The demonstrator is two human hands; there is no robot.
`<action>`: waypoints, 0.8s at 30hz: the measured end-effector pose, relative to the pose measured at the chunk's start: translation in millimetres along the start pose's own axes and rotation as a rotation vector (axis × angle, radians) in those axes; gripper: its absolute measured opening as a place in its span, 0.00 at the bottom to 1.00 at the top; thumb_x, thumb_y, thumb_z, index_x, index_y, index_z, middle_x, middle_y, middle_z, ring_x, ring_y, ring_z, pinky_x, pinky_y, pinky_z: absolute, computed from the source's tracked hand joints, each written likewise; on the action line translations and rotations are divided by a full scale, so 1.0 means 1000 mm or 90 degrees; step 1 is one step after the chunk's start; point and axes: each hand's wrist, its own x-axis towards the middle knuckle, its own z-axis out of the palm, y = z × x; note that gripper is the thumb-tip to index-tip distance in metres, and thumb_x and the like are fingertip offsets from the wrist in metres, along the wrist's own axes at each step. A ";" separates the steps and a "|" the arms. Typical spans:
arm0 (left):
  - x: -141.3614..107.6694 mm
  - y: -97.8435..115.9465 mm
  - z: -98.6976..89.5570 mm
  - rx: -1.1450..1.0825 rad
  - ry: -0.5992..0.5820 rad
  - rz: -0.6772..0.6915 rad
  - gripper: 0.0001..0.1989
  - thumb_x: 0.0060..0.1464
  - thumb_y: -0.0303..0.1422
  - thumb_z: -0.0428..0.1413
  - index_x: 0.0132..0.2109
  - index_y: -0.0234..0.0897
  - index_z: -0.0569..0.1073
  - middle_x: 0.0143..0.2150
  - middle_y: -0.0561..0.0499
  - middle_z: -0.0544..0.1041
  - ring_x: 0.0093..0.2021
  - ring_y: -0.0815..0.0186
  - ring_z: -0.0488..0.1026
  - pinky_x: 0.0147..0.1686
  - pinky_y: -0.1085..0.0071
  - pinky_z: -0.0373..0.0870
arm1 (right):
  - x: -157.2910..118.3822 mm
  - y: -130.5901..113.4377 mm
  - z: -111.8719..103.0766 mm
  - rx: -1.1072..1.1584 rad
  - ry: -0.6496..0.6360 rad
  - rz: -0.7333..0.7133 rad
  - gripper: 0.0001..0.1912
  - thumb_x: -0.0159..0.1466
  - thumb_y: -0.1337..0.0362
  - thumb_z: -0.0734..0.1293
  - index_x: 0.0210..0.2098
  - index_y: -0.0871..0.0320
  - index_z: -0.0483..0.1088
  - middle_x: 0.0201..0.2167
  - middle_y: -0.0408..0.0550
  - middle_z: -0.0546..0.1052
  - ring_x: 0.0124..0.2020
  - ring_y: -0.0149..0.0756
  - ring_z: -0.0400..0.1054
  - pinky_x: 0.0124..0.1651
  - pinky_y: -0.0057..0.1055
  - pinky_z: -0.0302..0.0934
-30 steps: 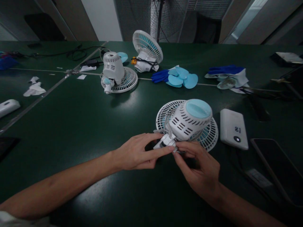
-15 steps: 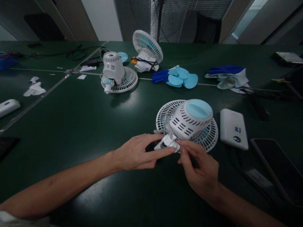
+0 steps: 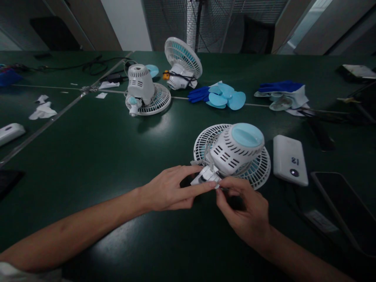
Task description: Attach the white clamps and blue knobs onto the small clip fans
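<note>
A small white fan [image 3: 232, 150] lies grille-down on the green table, its motor housing topped by a light-blue cap. At its near side sits a small white plastic part [image 3: 208, 174], with thin grey cords running up from it towards the housing. My left hand [image 3: 172, 190] holds this part between thumb and fingers, one finger stretched along its near edge. My right hand [image 3: 245, 205] pinches the part's right end with thumb and forefinger. Exactly what lies between those fingertips is mostly hidden.
Two more white fans [image 3: 141, 84] [image 3: 182, 62] stand farther back. Beyond my fan lie a light-blue fan blade [image 3: 226, 96] and blue-and-white gloves [image 3: 282, 92]. A white power bank [image 3: 290, 159] and a dark phone [image 3: 342, 205] are on the right. Paper scraps [image 3: 43, 109] lie left.
My right hand's thumb and fingertips have shifted slightly left along the right end of the white plastic part. My left hand and the fan have hardly moved.
</note>
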 end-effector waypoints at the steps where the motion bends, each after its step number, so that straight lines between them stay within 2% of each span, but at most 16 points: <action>1: 0.000 0.000 0.000 -0.001 0.003 -0.001 0.25 0.66 0.31 0.52 0.68 0.41 0.63 0.66 0.36 0.63 0.59 0.54 0.70 0.50 0.58 0.79 | -0.001 0.001 0.001 -0.003 0.001 0.004 0.11 0.64 0.72 0.68 0.45 0.56 0.69 0.34 0.41 0.79 0.24 0.27 0.74 0.27 0.23 0.70; 9: 0.002 0.002 -0.002 0.001 0.010 -0.003 0.25 0.65 0.30 0.51 0.68 0.41 0.62 0.65 0.37 0.64 0.56 0.55 0.72 0.47 0.60 0.80 | 0.001 0.000 0.002 0.015 0.007 0.032 0.09 0.65 0.70 0.67 0.44 0.54 0.69 0.33 0.40 0.78 0.24 0.26 0.74 0.28 0.22 0.71; 16: 0.003 0.002 -0.001 0.004 0.018 0.008 0.26 0.65 0.29 0.51 0.68 0.40 0.62 0.66 0.36 0.63 0.57 0.55 0.71 0.47 0.60 0.79 | 0.002 0.000 0.001 0.038 -0.004 0.043 0.10 0.65 0.70 0.68 0.46 0.55 0.69 0.35 0.41 0.78 0.27 0.27 0.75 0.29 0.21 0.72; 24: 0.004 0.002 -0.003 -0.002 0.019 0.009 0.25 0.65 0.29 0.51 0.68 0.39 0.63 0.65 0.36 0.64 0.56 0.55 0.72 0.47 0.60 0.79 | 0.001 -0.001 0.000 0.029 -0.012 0.049 0.09 0.66 0.68 0.69 0.45 0.54 0.69 0.34 0.40 0.78 0.24 0.26 0.74 0.27 0.20 0.71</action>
